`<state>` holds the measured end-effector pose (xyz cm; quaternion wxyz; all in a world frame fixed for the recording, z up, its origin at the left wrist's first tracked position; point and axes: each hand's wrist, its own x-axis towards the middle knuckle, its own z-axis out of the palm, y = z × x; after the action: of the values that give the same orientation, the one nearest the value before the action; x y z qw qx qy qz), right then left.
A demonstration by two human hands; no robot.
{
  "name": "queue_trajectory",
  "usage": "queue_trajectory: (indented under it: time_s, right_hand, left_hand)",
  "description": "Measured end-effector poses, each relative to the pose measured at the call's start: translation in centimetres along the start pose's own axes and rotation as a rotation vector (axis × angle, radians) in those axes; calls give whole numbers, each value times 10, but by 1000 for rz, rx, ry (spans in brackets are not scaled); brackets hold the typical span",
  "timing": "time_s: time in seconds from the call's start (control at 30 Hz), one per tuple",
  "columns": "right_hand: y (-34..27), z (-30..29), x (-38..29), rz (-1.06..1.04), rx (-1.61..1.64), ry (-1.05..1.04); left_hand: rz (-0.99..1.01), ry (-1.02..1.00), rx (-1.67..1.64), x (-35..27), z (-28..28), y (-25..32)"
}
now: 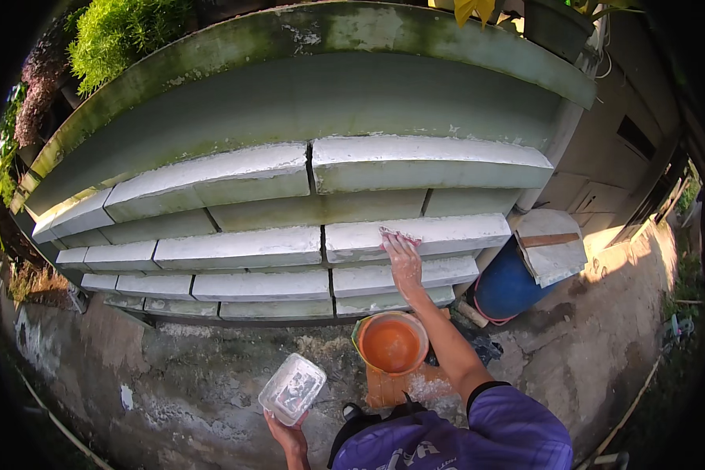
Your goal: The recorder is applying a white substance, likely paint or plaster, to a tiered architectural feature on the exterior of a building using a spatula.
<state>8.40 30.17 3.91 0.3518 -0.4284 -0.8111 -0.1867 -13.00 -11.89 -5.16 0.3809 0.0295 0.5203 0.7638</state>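
Note:
My left hand (pixel 289 436) holds a clear rectangular plastic tub (pixel 294 389) by its lower end. White residue coats the tub's inside. Out over the wall, my right hand (pixel 404 265) presses a reddish scouring pad or cloth (pixel 410 237), smeared white, on the top of a projecting ledge block (pixel 461 230). Fresh-looking white coating covers that block's top and much of its front. White paste also dots my right hand and wrist. The upper right ledge block (pixel 432 150) is white on top, while its front face is greenish.
An orange bucket (pixel 391 345) of cloudy orange-looking liquid stands below my right arm. A blue barrel (pixel 505 282), partly covered by a board (pixel 555 249), is at the right. Mossy coping (pixel 211 50) and a bushy green plant (pixel 123 38) border the wall's top. Stained concrete (pixel 205 382) lies underfoot.

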Motion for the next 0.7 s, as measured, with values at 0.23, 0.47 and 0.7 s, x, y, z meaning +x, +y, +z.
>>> queue_trajectory:
  time_s: [0.23,0.47,0.7]
  right_hand:
    - [-21,-69,-61,-151,333,-335]
    - [-20,-130,-103,469,670,-157]
    - [-8,-198,-98,825,1230,-103]
  left_hand:
    - [-47,-64,-95,-5,10,-3]
    - [-121,-349,-129,-7,93,-6]
    - [-20,-469,91,-17,163,-43]
